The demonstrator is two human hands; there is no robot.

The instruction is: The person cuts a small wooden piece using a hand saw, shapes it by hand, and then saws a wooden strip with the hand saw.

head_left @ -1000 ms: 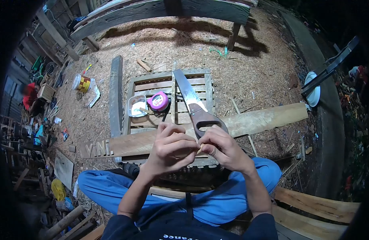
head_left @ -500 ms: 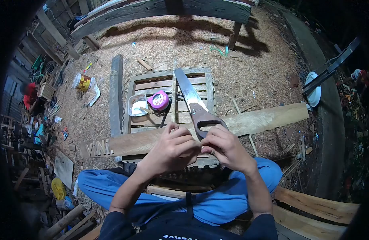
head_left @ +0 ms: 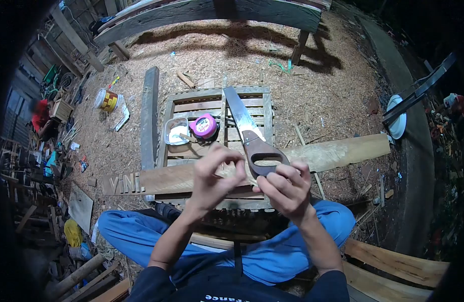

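Note:
My left hand (head_left: 217,173) is raised over the long wooden plank (head_left: 342,151), its fingers curled and a gap showing between thumb and fingertips. Beside it, my right hand (head_left: 287,190) is closed, pinching what looks like a small pale piece of wood (head_left: 253,182), partly hidden by the fingers. Just beyond the right hand, a handsaw (head_left: 244,121) lies with its dark handle on the plank and its blade on the slatted wooden stand (head_left: 266,103). Raised wooden letters (head_left: 129,184) sit at the plank's left end.
A pink tape measure (head_left: 204,126) and a plastic tub (head_left: 177,132) with white stuff and a stick rest on the stand. A grey beam (head_left: 149,118) and a bucket (head_left: 106,100) lie left. A bench (head_left: 207,20) stands behind. A person in red (head_left: 41,117) is far left.
My hands have moved apart; the left has turned and its fingers have loosened. The right has shifted slightly right, still pinched. The view has moved slightly.

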